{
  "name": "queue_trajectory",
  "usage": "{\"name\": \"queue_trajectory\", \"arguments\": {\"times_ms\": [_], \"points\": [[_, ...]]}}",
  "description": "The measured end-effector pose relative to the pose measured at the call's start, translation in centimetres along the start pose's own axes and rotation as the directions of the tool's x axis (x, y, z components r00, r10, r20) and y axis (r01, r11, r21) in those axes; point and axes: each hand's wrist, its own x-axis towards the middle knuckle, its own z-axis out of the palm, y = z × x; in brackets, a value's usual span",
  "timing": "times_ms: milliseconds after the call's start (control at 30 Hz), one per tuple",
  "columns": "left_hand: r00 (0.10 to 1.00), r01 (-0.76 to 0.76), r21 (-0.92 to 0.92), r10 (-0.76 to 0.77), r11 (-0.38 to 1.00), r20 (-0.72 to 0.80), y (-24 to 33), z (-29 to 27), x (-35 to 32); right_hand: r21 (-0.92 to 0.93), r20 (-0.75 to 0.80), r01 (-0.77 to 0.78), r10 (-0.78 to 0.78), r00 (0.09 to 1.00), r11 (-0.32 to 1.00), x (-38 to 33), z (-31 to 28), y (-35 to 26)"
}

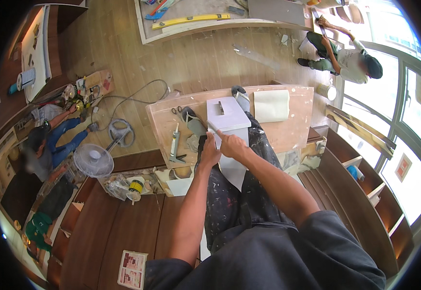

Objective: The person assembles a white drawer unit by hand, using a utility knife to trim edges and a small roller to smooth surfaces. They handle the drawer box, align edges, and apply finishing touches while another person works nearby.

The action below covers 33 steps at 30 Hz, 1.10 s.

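Observation:
A pale grey drawer-like box [230, 124] stands between my knees, a dark bar handle [221, 108] on its upper face. My left hand [210, 152] is closed at the left edge of that face, its fingertips partly hidden. Beside it my right hand [233, 146] is closed too, fingers bent and pointing at the same edge. A thin narrow strip [212, 126] sticks out past the fingers along the edge; its kind cannot be made out. Left of the box, a caulking gun [175, 142] with a white tube lies on the wooden board [297, 130].
Scissors [176, 110] and a pale folded sheet [271, 106] lie on the board. To the left are a fan [93, 160], a cable [164, 87] and people at work. Another person [355, 65] works at the far right. A yellow level [191, 21] rests on the far table.

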Motion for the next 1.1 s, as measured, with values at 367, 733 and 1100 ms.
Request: {"name": "queue_trajectory", "arguments": {"times_ms": [367, 733, 1100], "points": [[0.999, 0.034, -0.019, -0.034, 0.999, 0.005, 1.5, 0.0, 0.3, 0.001, 0.049, 0.028, -0.028, 0.998, 1.000, 1.4, 0.5, 0.6], [0.986, 0.145, -0.010, -0.143, 0.989, 0.086, 2.9, -2.2, -1.1, -0.023, -0.035, 0.071, -0.072, 0.997, 0.997, -2.3, 0.6, 2.5], [0.976, 0.184, 0.022, -0.186, 0.983, 0.113, 2.3, -1.6, -0.3, -0.225, -0.186, 0.025, -0.069, 0.980, 0.974, -1.7, -0.3, 7.8]]}}
